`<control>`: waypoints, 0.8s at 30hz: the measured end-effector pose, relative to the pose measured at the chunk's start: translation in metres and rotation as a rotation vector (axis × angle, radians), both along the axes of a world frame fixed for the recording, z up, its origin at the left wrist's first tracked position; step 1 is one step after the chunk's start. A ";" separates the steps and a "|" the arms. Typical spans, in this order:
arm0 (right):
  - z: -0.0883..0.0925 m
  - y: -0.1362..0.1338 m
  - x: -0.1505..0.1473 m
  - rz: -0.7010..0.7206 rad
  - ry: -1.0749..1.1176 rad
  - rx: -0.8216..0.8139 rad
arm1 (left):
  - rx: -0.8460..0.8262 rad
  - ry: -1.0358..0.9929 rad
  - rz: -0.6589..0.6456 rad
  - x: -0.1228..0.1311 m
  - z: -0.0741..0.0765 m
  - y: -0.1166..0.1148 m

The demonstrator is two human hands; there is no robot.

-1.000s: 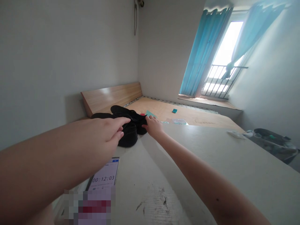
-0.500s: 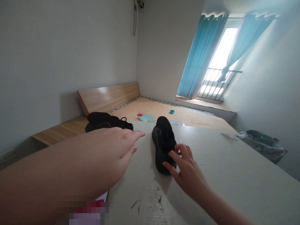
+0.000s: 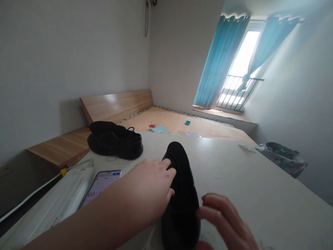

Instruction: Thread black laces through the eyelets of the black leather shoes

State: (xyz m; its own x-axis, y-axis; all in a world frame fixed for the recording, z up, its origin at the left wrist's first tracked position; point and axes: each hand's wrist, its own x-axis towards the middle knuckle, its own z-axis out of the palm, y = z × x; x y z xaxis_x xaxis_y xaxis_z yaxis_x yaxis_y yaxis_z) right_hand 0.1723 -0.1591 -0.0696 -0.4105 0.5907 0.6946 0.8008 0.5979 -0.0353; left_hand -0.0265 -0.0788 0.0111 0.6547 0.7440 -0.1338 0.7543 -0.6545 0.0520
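Note:
A black shoe (image 3: 183, 208) lies lengthwise in front of me on the white table (image 3: 221, 170), its opening facing up. My left hand (image 3: 153, 184) reaches across from the left, its fingers bent onto the shoe's left side around the lacing area; the fingertips are partly hidden against the dark material. Beside the near end of the shoe is my right hand (image 3: 226, 222), slightly blurred, fingers bent and apart, one fingertip at the shoe's right edge. A second black shoe (image 3: 114, 140) with a loop of lace standing up sits farther back on the left.
A phone (image 3: 101, 184) showing a timer and a white box-like item (image 3: 67, 194) lie left, partly behind my forearm. Beyond the table is a bed (image 3: 166, 116) with small papers. A bin (image 3: 283, 158) stands right, near a crumpled clear wrapper (image 3: 247, 148).
The shoe has come nearer to me. My left hand has moved down onto its side from above the table. My right hand has shifted toward me, off the shoe's upper to its right edge.

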 end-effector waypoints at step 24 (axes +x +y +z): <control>0.016 0.098 -0.032 0.278 0.608 -0.836 | -0.048 0.137 0.109 0.010 -0.003 0.014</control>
